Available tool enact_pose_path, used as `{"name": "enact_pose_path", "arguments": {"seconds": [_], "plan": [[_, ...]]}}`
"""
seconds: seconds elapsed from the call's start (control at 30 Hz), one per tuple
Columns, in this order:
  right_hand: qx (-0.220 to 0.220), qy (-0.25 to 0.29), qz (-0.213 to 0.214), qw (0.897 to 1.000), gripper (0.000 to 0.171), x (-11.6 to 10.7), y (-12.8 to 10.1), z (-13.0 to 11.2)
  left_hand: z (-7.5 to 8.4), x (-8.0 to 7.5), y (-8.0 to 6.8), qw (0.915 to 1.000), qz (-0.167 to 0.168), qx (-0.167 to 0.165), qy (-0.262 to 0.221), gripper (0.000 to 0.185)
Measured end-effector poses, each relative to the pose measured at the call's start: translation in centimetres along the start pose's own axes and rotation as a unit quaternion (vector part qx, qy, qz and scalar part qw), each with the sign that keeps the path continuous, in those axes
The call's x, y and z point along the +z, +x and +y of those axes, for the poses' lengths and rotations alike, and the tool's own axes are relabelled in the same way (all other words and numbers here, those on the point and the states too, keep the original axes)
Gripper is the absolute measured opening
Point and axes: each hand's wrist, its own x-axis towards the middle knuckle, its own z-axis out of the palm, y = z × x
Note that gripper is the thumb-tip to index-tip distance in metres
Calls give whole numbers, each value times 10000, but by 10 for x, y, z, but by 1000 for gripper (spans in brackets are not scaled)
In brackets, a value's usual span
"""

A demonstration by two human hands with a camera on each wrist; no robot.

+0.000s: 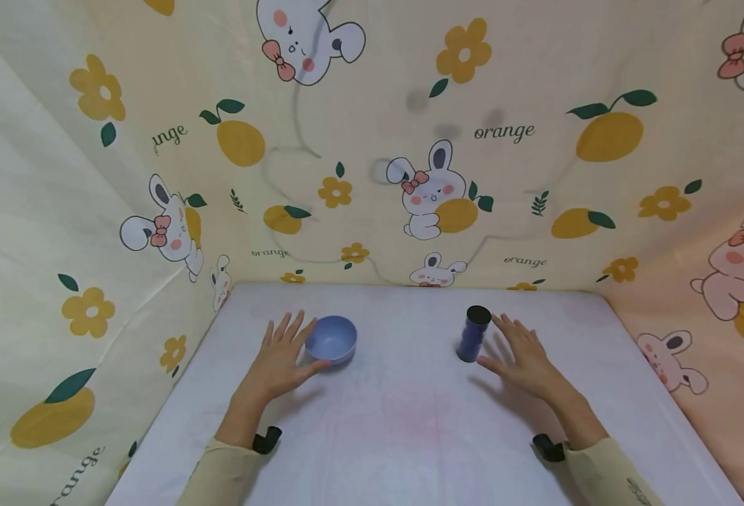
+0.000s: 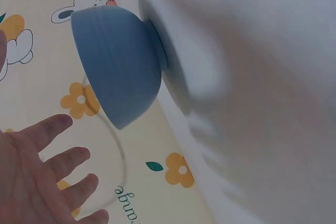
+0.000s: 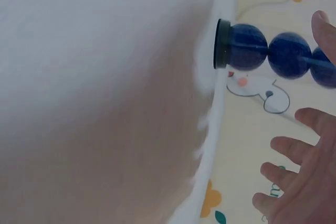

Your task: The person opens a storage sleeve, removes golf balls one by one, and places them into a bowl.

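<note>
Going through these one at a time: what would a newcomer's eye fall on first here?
Probably the cloth backdrop around the white table, printed with cartoon rabbits. Next, the blue bowl stands upright left of the table's centre, near the left hand. Right of centre, near the right hand, stands a clear tube of dark blue balls stacked in a column.

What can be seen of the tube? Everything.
The tube looks like clear plastic, with a black lid and a dark base. Inside, dark blue balls sit in a single stack; at least three show. It stands upright on the white table, lid on. The right hand is beside it, not gripping; the head view shows a gap.
</note>
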Motion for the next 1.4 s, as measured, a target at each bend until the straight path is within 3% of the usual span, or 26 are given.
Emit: {"name": "enact_pose_path", "arguments": {"seconds": [0.37, 0.47, 0.8, 1.0, 1.2, 1.4], "plan": [[57, 402, 13, 9992, 100, 8, 11, -4, 10, 4, 6, 9998, -98, 143, -100, 100], [84, 520, 26, 9986, 94, 11, 15, -5, 12, 4, 8, 9997, -70, 186, -116, 99], [-440, 892, 249, 9947, 68, 20, 28, 3, 22, 9, 13, 9991, -19, 350, -251, 100], [-89, 877, 150, 9960, 70, 23, 30, 0, 32, 9, 15, 9985, 0, 447, -314, 99], [352, 1004, 112, 9943, 70, 26, 28, -7, 45, 11, 20, 9982, -187, 476, -306, 98], [314, 1300, 193, 9908, 59, 32, 28, -12, 56, 14, 22, 9969, -249, 670, -325, 98]]}}
